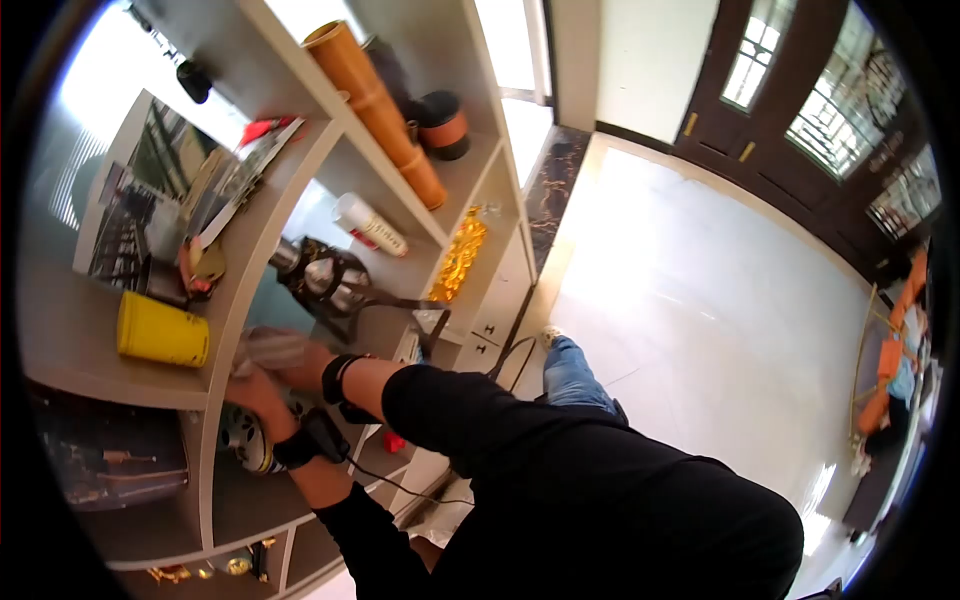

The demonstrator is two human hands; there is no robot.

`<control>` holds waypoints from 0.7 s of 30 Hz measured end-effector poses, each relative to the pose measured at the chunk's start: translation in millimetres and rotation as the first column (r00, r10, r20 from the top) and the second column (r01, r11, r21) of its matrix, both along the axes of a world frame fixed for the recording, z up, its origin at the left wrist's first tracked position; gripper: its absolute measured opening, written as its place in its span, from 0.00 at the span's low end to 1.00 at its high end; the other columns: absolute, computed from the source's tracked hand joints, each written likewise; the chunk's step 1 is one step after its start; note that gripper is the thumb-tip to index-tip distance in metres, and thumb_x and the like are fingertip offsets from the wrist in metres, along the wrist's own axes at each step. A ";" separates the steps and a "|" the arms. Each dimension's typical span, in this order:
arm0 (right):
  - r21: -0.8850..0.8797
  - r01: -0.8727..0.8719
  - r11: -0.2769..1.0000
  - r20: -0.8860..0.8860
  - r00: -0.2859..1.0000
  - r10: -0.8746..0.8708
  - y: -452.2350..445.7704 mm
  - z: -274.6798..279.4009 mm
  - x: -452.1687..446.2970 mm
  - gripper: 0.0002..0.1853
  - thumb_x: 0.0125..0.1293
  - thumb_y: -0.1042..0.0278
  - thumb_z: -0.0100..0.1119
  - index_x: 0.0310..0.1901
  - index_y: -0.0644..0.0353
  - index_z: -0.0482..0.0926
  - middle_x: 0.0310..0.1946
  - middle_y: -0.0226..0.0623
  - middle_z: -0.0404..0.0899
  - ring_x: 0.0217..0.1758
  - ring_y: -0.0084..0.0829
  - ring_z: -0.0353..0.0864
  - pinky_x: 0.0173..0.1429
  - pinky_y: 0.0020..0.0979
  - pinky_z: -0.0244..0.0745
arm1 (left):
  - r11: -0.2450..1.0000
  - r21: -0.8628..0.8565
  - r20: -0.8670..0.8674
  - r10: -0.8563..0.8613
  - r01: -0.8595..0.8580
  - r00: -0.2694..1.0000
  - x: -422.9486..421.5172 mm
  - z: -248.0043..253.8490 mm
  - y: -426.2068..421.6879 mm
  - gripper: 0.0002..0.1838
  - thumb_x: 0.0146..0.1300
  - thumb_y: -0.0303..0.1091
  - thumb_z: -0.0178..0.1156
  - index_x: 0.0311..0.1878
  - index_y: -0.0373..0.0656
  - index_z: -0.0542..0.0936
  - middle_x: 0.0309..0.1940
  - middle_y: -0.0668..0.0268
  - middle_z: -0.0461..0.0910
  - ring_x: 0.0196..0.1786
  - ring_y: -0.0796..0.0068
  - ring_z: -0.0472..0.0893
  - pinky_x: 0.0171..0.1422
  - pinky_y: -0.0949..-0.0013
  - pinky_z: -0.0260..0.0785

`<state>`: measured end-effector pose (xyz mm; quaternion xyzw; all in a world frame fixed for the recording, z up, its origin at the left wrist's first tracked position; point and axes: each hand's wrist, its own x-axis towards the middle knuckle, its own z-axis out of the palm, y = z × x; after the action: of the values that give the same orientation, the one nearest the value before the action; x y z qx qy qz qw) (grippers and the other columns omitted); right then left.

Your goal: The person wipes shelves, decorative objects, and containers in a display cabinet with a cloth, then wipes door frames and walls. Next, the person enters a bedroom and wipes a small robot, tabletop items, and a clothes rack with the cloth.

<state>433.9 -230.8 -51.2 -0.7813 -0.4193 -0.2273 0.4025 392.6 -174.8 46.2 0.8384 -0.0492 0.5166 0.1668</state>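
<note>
Two hands of yours, the left hand (255,391) and the right hand (302,364), are at one pale greyish striped cloth (272,348). Your fingers are blurred; I cannot tell how far they open, or which ones grip. The cloth is beside the grey shelf divider (207,460), near one yellow cylindrical container (163,331).

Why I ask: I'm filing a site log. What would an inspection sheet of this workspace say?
Surface: grey shelf; dust can't be judged.
Job's things: cloth, blurred, by the hands.
Clutter: yellow tub, white can, bamboo tube, gold tinsel.
Hands: left hand and right hand close together; grips unclear.
Cables: black cable from the left wrist's box.
Surroundings: pale floor, dark doors.
</note>
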 end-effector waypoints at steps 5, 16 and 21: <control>-0.049 -0.154 0.987 -0.289 0.948 0.133 -33.7 30.6 -14.5 0.19 0.64 0.58 0.37 0.55 0.49 0.66 0.54 0.29 0.65 0.54 0.33 0.64 0.58 0.34 0.59 | 0.966 -0.224 0.036 -0.128 0.133 0.991 -2.8 -10.1 7.1 0.17 0.58 0.36 0.52 0.43 0.31 0.70 0.41 0.52 0.72 0.37 0.64 0.73 0.41 0.62 0.67; 0.183 -0.021 0.983 -0.386 0.918 0.091 -47.5 55.1 -21.3 0.19 0.46 0.66 0.57 0.42 0.61 0.67 0.39 0.51 0.68 0.43 0.50 0.65 0.44 0.44 0.62 | 0.878 -0.477 -0.206 -0.080 -0.029 0.975 -105.3 -47.4 17.1 0.23 0.56 0.32 0.56 0.54 0.37 0.62 0.49 0.59 0.67 0.48 0.74 0.68 0.48 0.69 0.63; 0.193 -0.047 0.980 -0.126 0.989 0.073 -50.0 58.4 -20.9 0.19 0.52 0.67 0.55 0.45 0.64 0.65 0.38 0.50 0.69 0.42 0.52 0.65 0.47 0.42 0.59 | 0.858 -0.443 -0.185 0.197 -0.261 0.963 -196.1 -39.8 -37.2 0.19 0.56 0.30 0.56 0.50 0.36 0.66 0.45 0.61 0.70 0.47 0.76 0.68 0.47 0.73 0.63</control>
<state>413.0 -280.9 7.3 -0.7398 -0.3915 -0.2015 0.5087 196.5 -212.0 6.4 0.8066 0.1869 0.4723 0.3022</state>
